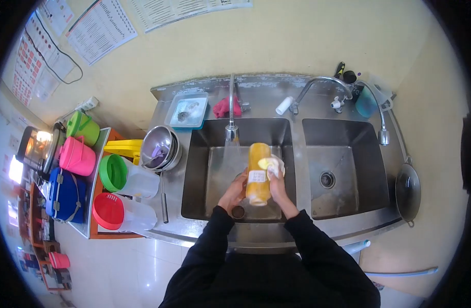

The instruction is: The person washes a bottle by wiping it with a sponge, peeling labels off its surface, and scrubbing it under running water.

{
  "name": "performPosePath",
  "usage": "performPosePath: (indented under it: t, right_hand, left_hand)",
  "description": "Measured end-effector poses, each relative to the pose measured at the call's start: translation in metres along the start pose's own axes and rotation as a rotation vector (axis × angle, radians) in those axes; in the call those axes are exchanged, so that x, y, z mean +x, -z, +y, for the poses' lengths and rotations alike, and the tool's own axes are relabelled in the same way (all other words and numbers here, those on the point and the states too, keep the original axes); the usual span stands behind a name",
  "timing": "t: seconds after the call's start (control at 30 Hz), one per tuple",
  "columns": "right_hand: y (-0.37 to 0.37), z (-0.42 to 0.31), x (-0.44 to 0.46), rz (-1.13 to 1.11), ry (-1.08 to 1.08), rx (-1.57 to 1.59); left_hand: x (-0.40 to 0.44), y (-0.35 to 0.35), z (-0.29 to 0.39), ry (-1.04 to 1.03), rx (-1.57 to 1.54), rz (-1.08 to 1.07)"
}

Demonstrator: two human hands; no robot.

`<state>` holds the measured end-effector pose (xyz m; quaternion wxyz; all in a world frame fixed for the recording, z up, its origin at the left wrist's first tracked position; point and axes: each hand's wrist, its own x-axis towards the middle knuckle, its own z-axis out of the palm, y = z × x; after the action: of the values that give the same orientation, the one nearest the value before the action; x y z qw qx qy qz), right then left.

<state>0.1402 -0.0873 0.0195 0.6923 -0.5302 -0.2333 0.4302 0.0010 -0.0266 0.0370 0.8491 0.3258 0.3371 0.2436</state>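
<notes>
A yellow-orange bottle (pixel 258 163) with a white label is held over the left sink basin (pixel 215 205). My left hand (pixel 235 192) is at the bottle's lower left side, its fingers partly hidden behind it. My right hand (pixel 278 189) is closed on a yellow and white sponge (pixel 270 165), which presses against the bottle's right side. Water runs from the faucet (pixel 232 132) into the basin, just left of the bottle's top.
Stacked metal bowls (pixel 158 146) and plastic pitchers with green (pixel 113 173) and red (pixel 108 211) lids stand left of the sink. A second basin (pixel 348 169) lies to the right, with a wok (pixel 408 192) beyond. A curved faucet (pixel 325 79) rises behind.
</notes>
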Motion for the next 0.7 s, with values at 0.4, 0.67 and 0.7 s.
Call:
performPosePath:
  t: [0.4,0.67,0.7]
  right_hand:
    - [0.006,-0.014,-0.043,0.014,-0.218,0.268]
    - [-0.013,-0.055,-0.026,-0.126,-0.178,0.189]
    - [-0.017,-0.057,-0.025,-0.079,-0.106,0.127]
  left_hand:
    - [0.002,0.001,-0.034,0.100,-0.152,-0.016]
    - [-0.009,-0.018,-0.005,-0.502,0.886,0.334]
    - [-0.019,-0.028,0.004,-0.487,0.781,0.300]
